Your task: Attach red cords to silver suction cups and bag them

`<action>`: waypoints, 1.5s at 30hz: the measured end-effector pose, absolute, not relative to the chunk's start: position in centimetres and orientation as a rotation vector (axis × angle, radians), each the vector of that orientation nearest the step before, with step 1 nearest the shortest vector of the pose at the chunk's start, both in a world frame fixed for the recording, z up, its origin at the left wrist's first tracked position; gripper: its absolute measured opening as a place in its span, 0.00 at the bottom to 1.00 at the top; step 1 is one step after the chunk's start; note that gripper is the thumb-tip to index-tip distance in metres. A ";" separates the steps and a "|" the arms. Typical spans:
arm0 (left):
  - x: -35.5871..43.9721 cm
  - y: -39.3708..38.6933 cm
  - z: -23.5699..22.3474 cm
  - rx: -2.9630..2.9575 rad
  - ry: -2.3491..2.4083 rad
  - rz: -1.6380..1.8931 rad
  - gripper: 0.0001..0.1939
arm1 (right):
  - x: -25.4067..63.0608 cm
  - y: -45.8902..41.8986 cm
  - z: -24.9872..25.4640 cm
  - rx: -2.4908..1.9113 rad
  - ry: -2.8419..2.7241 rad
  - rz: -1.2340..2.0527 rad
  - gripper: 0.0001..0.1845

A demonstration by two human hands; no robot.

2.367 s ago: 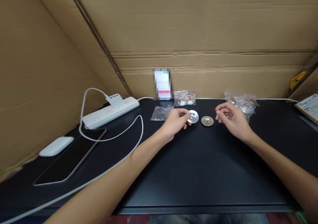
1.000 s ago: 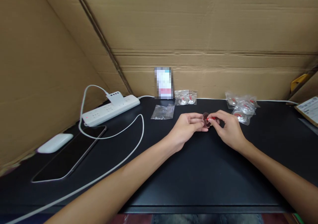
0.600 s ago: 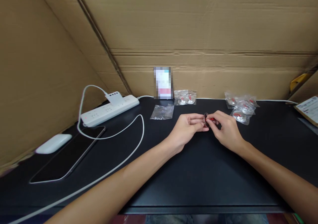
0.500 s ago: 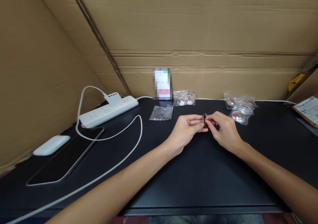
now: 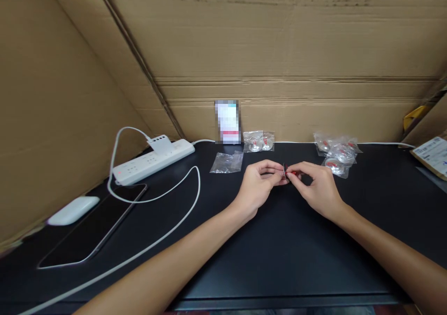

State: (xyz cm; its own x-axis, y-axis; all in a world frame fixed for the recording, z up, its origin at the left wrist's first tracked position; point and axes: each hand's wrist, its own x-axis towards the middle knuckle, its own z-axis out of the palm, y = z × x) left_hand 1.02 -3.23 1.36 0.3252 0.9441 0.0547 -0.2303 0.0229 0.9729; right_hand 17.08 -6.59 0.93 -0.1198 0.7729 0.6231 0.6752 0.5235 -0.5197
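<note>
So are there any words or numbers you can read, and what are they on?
No, I can't read any words, brands, numbers or signs here.
White-labelled package at the right edge: dark printed marks, too small and blurred to read.
Upright screen at the back: all blocky squares, so nothing can be read.
White power strip: no writing I can make out.
</note>
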 end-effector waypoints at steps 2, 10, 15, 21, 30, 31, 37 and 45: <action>1.0 -3.2 1.3 1.201 0.788 1.062 0.05 | 17.1 -6.5 0.9 -1.185 -1.844 0.164 0.07; 0.7 -3.0 1.1 1.210 0.710 1.008 0.06 | 17.2 -6.6 0.9 -1.130 -1.781 0.340 0.07; 0.4 -2.3 1.1 1.227 0.742 0.996 0.07 | 17.4 -6.7 1.4 -1.109 -1.841 0.331 0.22; 0.3 -2.2 1.4 1.352 0.733 0.962 0.07 | 17.4 -6.5 0.9 -1.099 -1.859 0.418 0.24; 0.1 -2.1 2.0 1.297 0.748 0.930 0.08 | 17.0 -6.4 0.8 -1.057 -1.658 0.643 0.19; 0.1 -2.2 2.0 1.300 0.755 0.921 0.08 | 16.9 -6.4 0.7 -1.050 -1.600 0.745 0.18; -0.1 -1.9 1.8 1.463 0.719 0.857 0.06 | 16.5 -6.6 0.9 -0.960 -1.395 1.399 0.21; -0.5 -1.2 1.7 1.542 0.741 0.861 0.04 | 17.2 -6.5 1.4 -0.941 -1.316 1.434 0.15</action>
